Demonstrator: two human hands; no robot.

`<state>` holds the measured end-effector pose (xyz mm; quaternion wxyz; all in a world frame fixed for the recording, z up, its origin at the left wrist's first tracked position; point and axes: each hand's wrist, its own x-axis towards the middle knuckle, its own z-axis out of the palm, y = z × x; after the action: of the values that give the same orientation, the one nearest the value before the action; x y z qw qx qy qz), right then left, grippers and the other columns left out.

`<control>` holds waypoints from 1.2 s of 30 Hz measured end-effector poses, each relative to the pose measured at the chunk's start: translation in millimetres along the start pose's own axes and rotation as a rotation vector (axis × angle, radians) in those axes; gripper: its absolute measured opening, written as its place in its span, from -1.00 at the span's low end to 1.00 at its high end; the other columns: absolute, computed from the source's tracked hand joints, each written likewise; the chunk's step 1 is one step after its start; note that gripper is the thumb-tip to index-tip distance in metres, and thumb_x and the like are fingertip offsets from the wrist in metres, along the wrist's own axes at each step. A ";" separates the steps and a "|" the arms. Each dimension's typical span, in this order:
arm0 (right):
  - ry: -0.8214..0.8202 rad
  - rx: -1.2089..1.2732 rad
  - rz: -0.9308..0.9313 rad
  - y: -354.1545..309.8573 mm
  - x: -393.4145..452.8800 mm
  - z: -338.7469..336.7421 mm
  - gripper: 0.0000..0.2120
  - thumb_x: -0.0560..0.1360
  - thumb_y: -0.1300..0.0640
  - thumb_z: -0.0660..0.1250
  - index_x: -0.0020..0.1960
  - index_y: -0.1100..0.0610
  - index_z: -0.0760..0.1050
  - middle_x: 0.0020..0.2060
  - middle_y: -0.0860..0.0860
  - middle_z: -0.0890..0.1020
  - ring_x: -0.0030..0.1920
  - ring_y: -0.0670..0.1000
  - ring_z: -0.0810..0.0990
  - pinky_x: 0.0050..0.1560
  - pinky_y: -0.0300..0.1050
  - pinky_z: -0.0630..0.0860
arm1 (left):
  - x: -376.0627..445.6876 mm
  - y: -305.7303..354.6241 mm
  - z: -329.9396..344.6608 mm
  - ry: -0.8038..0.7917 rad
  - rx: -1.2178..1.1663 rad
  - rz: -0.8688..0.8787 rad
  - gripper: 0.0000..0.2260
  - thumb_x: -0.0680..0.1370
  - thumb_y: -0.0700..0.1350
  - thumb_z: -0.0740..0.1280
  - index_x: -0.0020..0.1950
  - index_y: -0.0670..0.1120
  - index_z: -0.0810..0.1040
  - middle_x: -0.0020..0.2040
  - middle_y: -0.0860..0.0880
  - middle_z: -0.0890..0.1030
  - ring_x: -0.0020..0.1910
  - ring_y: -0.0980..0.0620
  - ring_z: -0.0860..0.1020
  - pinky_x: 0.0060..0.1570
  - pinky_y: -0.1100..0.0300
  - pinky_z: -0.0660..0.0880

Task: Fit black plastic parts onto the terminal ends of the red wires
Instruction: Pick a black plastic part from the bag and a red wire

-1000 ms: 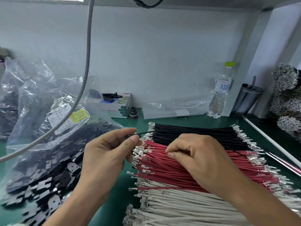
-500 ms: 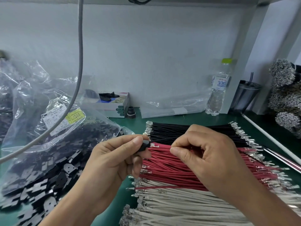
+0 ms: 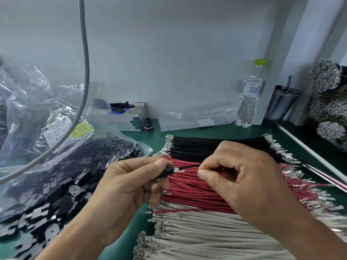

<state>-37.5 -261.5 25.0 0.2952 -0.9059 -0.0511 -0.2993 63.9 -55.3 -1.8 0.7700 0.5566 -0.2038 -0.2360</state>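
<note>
L hand [image 3: 129,184] pinches a black part [image 3: 166,172] by thumb & forefinger, over the red wires [image 3: 197,192] mid-counter. R hand [image 3: 242,182] pinches one wire [image 3: 189,167] just behind its terminal [image 3: 178,170], tip at the part's mouth. That wire looks dark, colour unclear. To do it well: keep terminal in line w/ the opening, grip close to the crimp so wire won't buckle, push straight till seated. Bag [image 3: 62,147] at left edge has a white & yellow label, print too small to read; bottle [image 3: 250,96] at back has blue characters, unreadable.
</note>
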 end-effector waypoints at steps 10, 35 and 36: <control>0.060 -0.332 -0.229 -4.6 -6.7 2.2 -0.89 0.49 0.06 0.44 -0.21 -0.04 0.60 -0.28 -0.18 0.50 -0.27 -0.12 0.48 -0.35 -0.17 0.44 | -1.1 -0.3 1.8 0.016 0.103 -0.110 -0.72 0.36 -0.15 0.63 -0.04 -0.29 0.72 -0.32 -0.26 0.62 -0.53 0.00 0.48 -0.55 0.23 0.44; 0.047 -0.081 -0.055 4.4 -10.3 17.4 -0.77 0.54 -0.12 0.25 -0.18 -0.06 0.59 -0.27 -0.21 0.50 -0.27 -0.17 0.49 -0.31 -0.18 0.44 | -6.1 -13.2 9.0 0.126 0.390 0.272 -0.82 0.24 -0.09 0.59 -0.18 -0.03 0.79 -0.47 -0.23 0.63 -0.56 -0.10 0.60 -0.50 0.19 0.56; 0.048 -0.077 -0.061 3.5 -10.4 18.3 -0.78 0.54 -0.11 0.25 -0.17 -0.05 0.58 -0.27 -0.22 0.49 -0.27 -0.18 0.48 -0.30 -0.20 0.42 | -5.7 -13.7 9.0 0.122 0.373 0.271 -0.82 0.25 -0.10 0.59 -0.17 -0.05 0.79 -0.47 -0.25 0.62 -0.57 -0.11 0.59 -0.50 0.19 0.55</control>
<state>-35.7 -253.1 5.5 0.2520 -0.9072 -0.0602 -0.3314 52.2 -62.5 -12.4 0.6894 0.6700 -0.2700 -0.0546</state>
